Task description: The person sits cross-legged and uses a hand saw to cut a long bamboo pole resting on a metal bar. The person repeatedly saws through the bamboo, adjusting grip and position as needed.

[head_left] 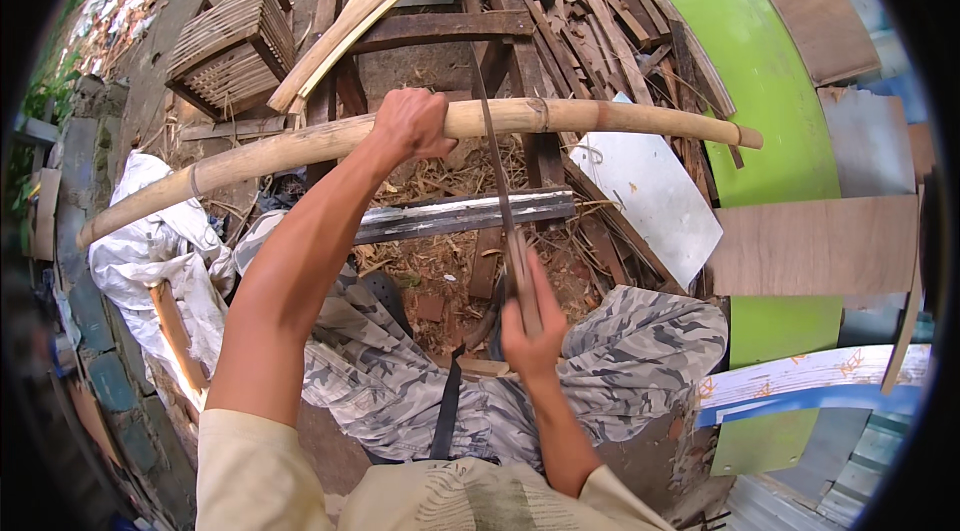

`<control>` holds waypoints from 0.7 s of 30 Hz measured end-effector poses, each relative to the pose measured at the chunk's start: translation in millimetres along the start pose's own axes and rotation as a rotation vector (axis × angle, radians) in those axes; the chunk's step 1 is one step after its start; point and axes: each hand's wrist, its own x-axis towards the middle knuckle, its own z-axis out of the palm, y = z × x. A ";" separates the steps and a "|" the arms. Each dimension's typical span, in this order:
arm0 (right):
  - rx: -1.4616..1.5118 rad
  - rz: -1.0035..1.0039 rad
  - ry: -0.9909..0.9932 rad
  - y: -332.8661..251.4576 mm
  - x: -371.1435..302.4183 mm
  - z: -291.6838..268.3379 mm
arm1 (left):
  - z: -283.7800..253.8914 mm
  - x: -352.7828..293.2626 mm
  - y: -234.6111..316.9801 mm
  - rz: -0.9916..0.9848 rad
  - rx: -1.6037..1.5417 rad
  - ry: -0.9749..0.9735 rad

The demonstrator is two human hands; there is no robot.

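Observation:
A long, slightly bent bamboo pole (330, 138) lies crosswise in front of me. My left hand (412, 123) is closed over the top of it, left of the middle. In my right hand (533, 326) is the wooden handle of a saw (497, 156), slightly smeared by motion. Its long, narrow, dark blade points away from me and crosses the pole just right of my left hand, short of a node ring. The teeth are too small to make out. Beneath the pole is a dark wooden frame (440, 28), with split bamboo strips (375, 16) resting across its far bar.
A black-and-white painted board (465, 215) lies nearer my knees. Slatted wooden crate (235, 43) at far left; white sack (160, 251) under the pole's left end. Scrap wood (620, 21), a white sheet (645, 196) and a green panel (745, 51) fill the right side.

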 end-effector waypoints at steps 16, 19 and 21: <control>-0.111 -0.119 -0.003 -2.8 -70.0 -32.9 | 15.9 -14.2 11.5 -0.051 0.031 -0.022; 0.003 0.010 -0.028 -7.3 -60.8 -39.6 | 26.2 -13.5 12.3 -0.014 0.108 0.080; 0.048 0.112 -0.053 -6.5 0.0 -20.4 | 26.7 -14.4 10.6 -0.003 0.100 0.107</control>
